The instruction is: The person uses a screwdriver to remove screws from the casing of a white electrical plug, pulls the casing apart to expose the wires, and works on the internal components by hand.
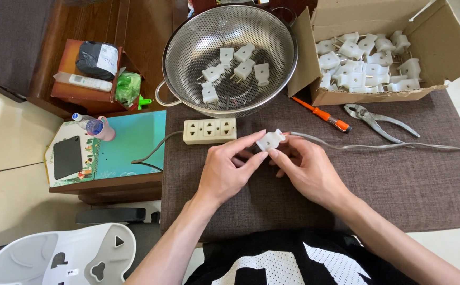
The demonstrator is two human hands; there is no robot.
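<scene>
surface: brown cloth table (pixel 409 184) | floor: pale tile (pixel 8 158) | hands: left hand (pixel 224 169), right hand (pixel 306 166) pinching white plug (pixel 270 140)

Bright, even daylight; glare glints inside the steel colander (pixel 230 53), soft shadows lie beneath it, sharp focus, edges slightly bowed.

Bare forearms without sleeves, and a black top (pixel 293 261) with white mesh-patterned panels on the chest

A brown cloth-covered table (pixel 399 184) carries a steel colander (pixel 230 58), cardboard box (pixel 383 21), power strip (pixel 210 131), screwdriver (pixel 322 114) and pliers (pixel 377 120).
</scene>
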